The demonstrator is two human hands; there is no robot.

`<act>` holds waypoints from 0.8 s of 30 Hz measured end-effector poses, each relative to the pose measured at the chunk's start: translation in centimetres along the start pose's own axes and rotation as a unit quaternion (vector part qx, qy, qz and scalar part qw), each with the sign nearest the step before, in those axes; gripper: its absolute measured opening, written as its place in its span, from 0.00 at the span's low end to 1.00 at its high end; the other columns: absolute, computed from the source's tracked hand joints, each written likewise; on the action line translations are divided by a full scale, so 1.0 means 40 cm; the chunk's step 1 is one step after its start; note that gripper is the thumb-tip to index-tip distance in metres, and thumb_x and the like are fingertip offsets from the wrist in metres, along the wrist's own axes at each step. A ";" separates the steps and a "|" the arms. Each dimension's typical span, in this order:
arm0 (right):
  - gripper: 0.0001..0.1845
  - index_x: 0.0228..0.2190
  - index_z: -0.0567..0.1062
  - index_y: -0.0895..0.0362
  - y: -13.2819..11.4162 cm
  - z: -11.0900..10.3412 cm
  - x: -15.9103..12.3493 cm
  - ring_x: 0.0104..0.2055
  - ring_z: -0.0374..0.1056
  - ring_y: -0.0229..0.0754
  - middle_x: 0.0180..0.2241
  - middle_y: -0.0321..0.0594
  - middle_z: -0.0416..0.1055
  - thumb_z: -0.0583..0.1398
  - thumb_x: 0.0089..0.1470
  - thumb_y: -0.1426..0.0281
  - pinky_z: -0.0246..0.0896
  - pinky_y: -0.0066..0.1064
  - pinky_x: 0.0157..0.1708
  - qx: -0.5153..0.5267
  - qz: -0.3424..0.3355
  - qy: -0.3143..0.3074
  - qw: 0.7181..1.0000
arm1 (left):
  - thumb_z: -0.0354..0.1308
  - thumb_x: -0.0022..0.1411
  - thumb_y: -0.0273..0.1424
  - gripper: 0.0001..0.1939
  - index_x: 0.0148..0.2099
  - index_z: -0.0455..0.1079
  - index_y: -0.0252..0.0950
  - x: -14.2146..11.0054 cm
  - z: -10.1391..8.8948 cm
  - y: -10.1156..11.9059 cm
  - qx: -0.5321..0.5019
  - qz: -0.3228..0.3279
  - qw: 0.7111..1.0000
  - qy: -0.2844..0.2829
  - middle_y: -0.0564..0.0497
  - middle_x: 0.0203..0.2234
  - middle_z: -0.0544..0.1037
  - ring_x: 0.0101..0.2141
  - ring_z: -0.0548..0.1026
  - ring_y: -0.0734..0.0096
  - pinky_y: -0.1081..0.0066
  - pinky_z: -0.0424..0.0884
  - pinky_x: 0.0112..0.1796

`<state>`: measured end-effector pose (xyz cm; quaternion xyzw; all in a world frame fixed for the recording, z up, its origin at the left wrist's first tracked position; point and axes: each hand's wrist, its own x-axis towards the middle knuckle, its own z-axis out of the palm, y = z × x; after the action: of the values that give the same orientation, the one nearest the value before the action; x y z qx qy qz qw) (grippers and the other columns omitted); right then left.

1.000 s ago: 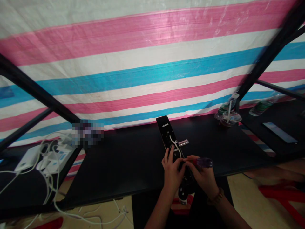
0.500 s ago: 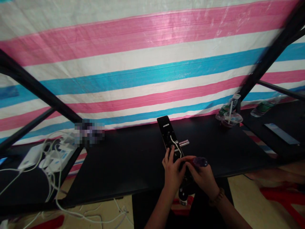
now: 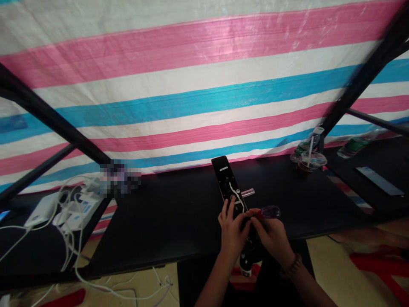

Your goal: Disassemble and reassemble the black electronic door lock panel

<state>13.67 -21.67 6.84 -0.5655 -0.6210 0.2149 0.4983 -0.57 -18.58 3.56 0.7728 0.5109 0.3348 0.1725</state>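
"Right, item one?"
"Black smart door-lock panel [image 3: 224, 177], jutting past the tabletop [image 3: 166, 226] edge, left hand [image 3: 231, 234] wrapped firmly, steadying it."
"Item two?"
"Purple-handled screwdriver [image 3: 270, 212], right hand [image 3: 273, 241] pinching it close to the panel, tip hidden."

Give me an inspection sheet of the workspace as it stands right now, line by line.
Surface: black table top, door lock panel lying on it.
Job's things: black electronic door lock panel with metal lever handle; screwdriver with purple translucent handle.
Hands: left hand on the panel; right hand grips the screwdriver, tip hidden.
Clutter: plastic cup with straw; water bottle on a second black table.
Cables: white cables around white chargers, trailing to the floor.
Surroundings: pink, white and blue striped tarpaulin behind black metal struts.
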 end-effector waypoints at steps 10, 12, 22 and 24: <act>0.14 0.38 0.79 0.54 0.029 -0.007 -0.009 0.38 0.78 0.47 0.35 0.44 0.81 0.53 0.64 0.65 0.73 0.38 0.44 -0.031 -0.003 -0.022 0.999 | 0.61 0.61 0.29 0.15 0.49 0.76 0.50 0.002 0.005 0.005 -0.001 -0.011 1.000 0.000 0.53 0.70 0.52 0.68 0.48 0.50 0.45 0.59 0.59; 0.15 0.36 0.78 0.54 0.028 -0.013 -0.006 0.34 0.78 0.46 0.32 0.44 0.80 0.52 0.64 0.64 0.74 0.37 0.42 -0.038 0.000 -0.016 0.999 | 0.62 0.61 0.28 0.15 0.49 0.76 0.50 0.002 0.006 0.005 0.003 -0.011 1.000 0.004 0.54 0.70 0.51 0.68 0.49 0.50 0.44 0.59 0.58; 0.16 0.37 0.77 0.54 0.035 -0.012 -0.009 0.35 0.77 0.47 0.33 0.45 0.80 0.51 0.65 0.63 0.74 0.37 0.40 -0.036 -0.020 -0.025 0.999 | 0.63 0.60 0.30 0.10 0.44 0.78 0.49 0.004 0.011 0.006 0.020 0.005 1.000 0.024 0.52 0.70 0.52 0.67 0.51 0.47 0.42 0.61 0.57; 0.15 0.38 0.77 0.54 0.036 -0.013 -0.012 0.38 0.78 0.47 0.35 0.45 0.80 0.51 0.65 0.64 0.74 0.36 0.41 -0.030 -0.024 -0.023 0.999 | 0.63 0.60 0.30 0.08 0.42 0.78 0.47 0.006 0.009 0.007 0.023 0.004 0.999 0.023 0.51 0.70 0.52 0.67 0.51 0.47 0.42 0.61 0.57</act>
<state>14.74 -21.87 5.68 -0.5599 -0.6522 0.1971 0.4716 -0.04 -18.45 3.55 0.7710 0.5187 0.3412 0.1417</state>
